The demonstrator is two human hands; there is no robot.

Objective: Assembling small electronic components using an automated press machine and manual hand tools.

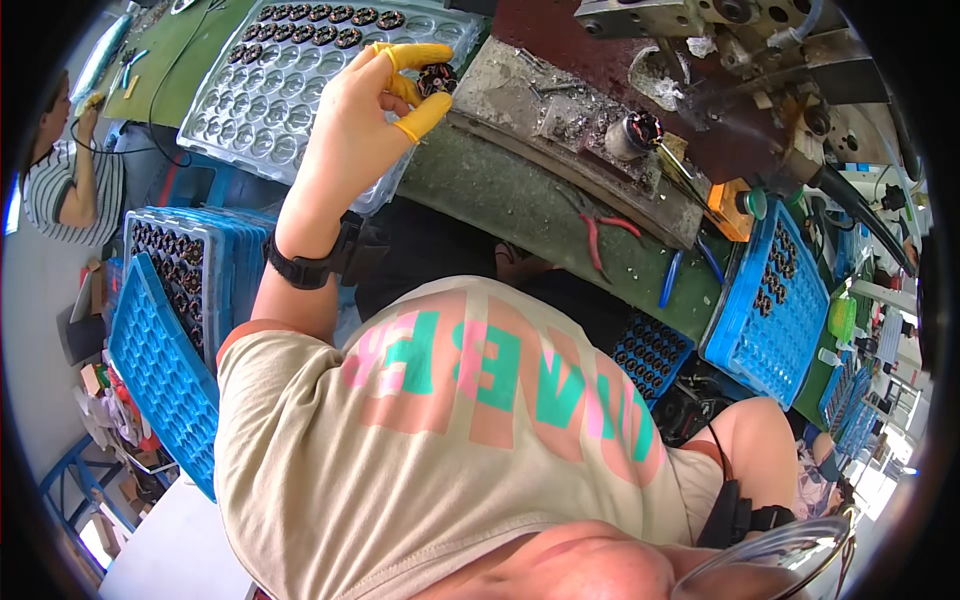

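My left hand (365, 115) has yellow finger covers on the thumb and fingers. Pinched in them is a small round motor stator (437, 79) with dark core and copper windings. Below the hand lies a clear plastic tray (215, 125) with round pockets; several similar stators (320, 14) fill its far rows. A second stator (645, 127) sits on a metal cylinder fixture (625, 142) on the grimy metal plate to the right. My right arm (755, 435) bends at the lower right, and its hand cannot be seen.
Red-handled pliers (595, 245) and a blue-handled tool (671, 278) lie on the green bench (500, 175). At right is a blue tray (765, 335) with stators. Stacked trays (235, 265) and a tilted blue tray (165, 370) stand at left. Machinery (740, 15) overhangs far right. A co-worker (75, 185) sits left.
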